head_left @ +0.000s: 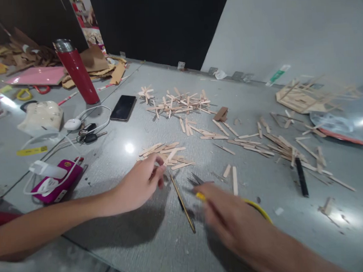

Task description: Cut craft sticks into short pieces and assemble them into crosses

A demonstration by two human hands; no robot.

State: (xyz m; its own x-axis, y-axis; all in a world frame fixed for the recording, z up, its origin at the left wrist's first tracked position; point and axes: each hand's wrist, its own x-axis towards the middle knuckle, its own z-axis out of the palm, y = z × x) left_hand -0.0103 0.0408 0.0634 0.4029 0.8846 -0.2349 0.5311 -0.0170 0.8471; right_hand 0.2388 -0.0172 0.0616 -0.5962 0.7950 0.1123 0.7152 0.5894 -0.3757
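Note:
Between the thumb and fingers of my left hand [144,179] is a small wooden stick [170,156], held over a loose pile of similar sticks [181,166]. My right hand [232,219], blurred, is closed on yellow-handled scissors [260,210]. Their blades [198,179] are slightly apart and point toward my left hand without touching the stick. Between my two hands a thin brown pencil-like rod [182,203] lies on the grey table, over a dark object. Two short sticks [235,180] lie just beyond my right hand.
Stick clusters [182,103] spread across the back and right of the grey table [164,252]. A black marker [301,178] is at right. On the left are a phone [123,108], red bottle [78,74], keys [91,137], cables and a purple pouch [61,182]. A wooden frame [302,98] stands back right.

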